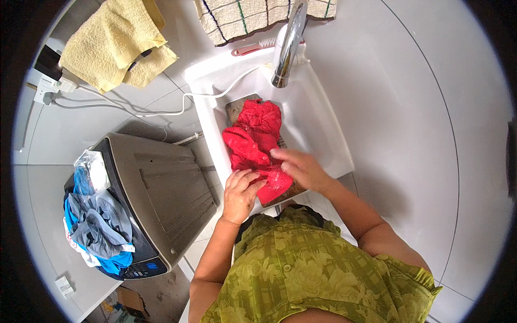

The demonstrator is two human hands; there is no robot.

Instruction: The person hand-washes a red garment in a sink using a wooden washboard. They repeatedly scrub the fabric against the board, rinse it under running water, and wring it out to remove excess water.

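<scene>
A wet red buttoned garment [252, 141] lies bunched on a dark wooden board [238, 107] inside a white sink [323, 121]. Pale suds or powder show on its near part. My left hand [240, 194] rests on the near left edge of the cloth, fingers bent over it; whether they pinch the fabric cannot be told. At the garment's right side, my right hand [303, 167] is slightly blurred, its fingers extended and apart, with nothing visible held. Above the sink's far end stands a chrome faucet [287, 48], and no water is seen running from it.
A red-handled brush [254, 48] lies on the sink's back ledge. A white cord [183, 107] crosses the left rim. Left stands a washing machine [169, 194] with gray and blue clothes [99, 226] and a clear plastic container [92, 171] on top. Yellow towels [113, 44] and a checked towel [250, 20] hang behind.
</scene>
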